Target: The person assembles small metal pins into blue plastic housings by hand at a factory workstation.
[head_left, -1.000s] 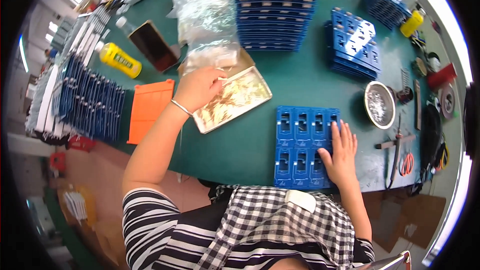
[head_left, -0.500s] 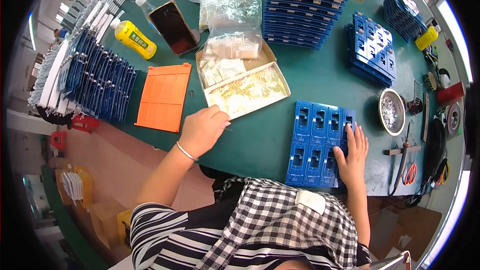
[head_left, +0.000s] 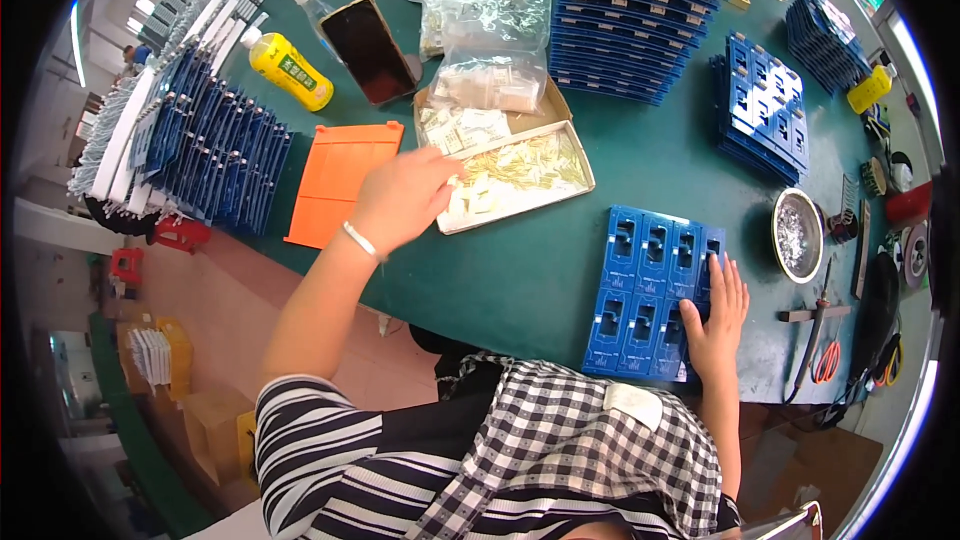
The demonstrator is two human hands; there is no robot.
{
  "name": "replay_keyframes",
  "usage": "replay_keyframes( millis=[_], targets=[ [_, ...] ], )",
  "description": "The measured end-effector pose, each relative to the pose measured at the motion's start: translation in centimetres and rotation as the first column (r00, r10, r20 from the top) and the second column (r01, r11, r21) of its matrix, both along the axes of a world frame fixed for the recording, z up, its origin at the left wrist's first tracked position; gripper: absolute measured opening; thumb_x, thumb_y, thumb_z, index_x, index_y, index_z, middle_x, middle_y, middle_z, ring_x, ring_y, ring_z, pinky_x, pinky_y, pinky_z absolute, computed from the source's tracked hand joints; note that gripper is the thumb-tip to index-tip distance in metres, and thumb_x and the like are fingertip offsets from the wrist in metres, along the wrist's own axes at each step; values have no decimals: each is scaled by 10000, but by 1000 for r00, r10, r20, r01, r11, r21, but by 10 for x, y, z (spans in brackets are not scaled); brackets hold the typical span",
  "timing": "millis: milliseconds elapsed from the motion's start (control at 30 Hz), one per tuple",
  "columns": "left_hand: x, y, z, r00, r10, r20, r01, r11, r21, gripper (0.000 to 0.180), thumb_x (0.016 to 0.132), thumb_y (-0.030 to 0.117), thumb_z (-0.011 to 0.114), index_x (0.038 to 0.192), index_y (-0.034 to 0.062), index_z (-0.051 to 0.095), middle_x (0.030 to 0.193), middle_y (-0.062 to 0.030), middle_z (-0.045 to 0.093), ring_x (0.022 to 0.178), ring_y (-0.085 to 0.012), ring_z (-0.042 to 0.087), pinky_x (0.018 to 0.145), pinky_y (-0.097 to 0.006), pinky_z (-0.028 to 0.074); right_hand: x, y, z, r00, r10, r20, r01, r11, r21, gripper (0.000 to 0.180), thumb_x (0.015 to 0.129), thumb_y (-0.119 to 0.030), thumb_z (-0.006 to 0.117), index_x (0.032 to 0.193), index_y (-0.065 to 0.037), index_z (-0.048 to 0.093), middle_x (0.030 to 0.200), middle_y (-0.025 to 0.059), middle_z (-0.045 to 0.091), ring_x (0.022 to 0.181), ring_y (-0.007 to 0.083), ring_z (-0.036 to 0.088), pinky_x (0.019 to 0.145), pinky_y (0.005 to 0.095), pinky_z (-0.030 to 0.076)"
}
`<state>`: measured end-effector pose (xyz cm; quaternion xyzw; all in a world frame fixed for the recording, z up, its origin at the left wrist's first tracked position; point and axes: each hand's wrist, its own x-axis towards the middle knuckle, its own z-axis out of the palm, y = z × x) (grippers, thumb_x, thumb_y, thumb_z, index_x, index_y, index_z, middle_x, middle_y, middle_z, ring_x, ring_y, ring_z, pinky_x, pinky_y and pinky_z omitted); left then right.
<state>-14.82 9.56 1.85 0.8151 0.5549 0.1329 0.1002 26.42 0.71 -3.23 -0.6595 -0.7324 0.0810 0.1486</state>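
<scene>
left hand [head_left: 405, 198]: positioned over the left end of a shallow cardboard box [head_left: 520, 212], thumb and fingers bent toward each other. the pictures do not show whether a part is pinched or whether the fingertips make contact. beneath and right of the fingertips, the near compartment contains loose, thin pale-yellow and white parts [head_left: 540, 162].

right hand [head_left: 718, 330]: relaxed, grasping nothing, fingers extended and laid on the right edge of the blue circuit-board panel [head_left: 645, 285]. the panel lies flat, mostly to the left of this hand.

progress: the panel comprises eight units in two rows of four. dark cut-outs are visible in the uncovered units; the right hand partly covers the rightmost column. no thin yellow part is discernible on the panel, so work on it appears incomplete; small fitted parts cannot be ruled out at this resolution. many parts remain in the box. beyond the right hand stand a tall stack of blue panels [head_left: 630, 40] and a lower stack [head_left: 762, 105]; their stage of completion cannot be determined.

orientation: the panel's long axis runs away from the body, its far end angled slightly rightward. each unit is elongated likewise, cut-out toward the far end, printed marking toward the near end.
</scene>
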Motion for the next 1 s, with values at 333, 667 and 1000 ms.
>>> replay_keyframes(
  millis=[333,667,1000],
  targets=[
    [25,41,-27,901,-190,-391,258,958,128,112,806,178,551,880,155,632,882,-42,572,820,-237,621,634,-361,520,15,-9,-15,998,50,-33,-48,997,62,652,840,-264,575,1416,-44,361,1447,171,374,1374,336,287,1124,486,138],
    [12,45,-39,901,-164,-403,292,914,281,51,776,174,577,796,130,591,865,-35,557,795,-228,614,617,-360,513,13,0,-18,992,87,95,-108,961,253,548,870,-317,556,1347,-67,454,1328,154,489,1232,340,421,1011,464,283],
    [17,42,-23,998,62,9,-60,991,-118,89,793,216,639,845,147,660,907,-44,633,851,-258,629,687,-392,486,24,6,-33,984,132,116,-162,939,305,634,838,-430,621,1326,-44,495,1311,211,518,1198,405,485,969,500,386]
  ],
)
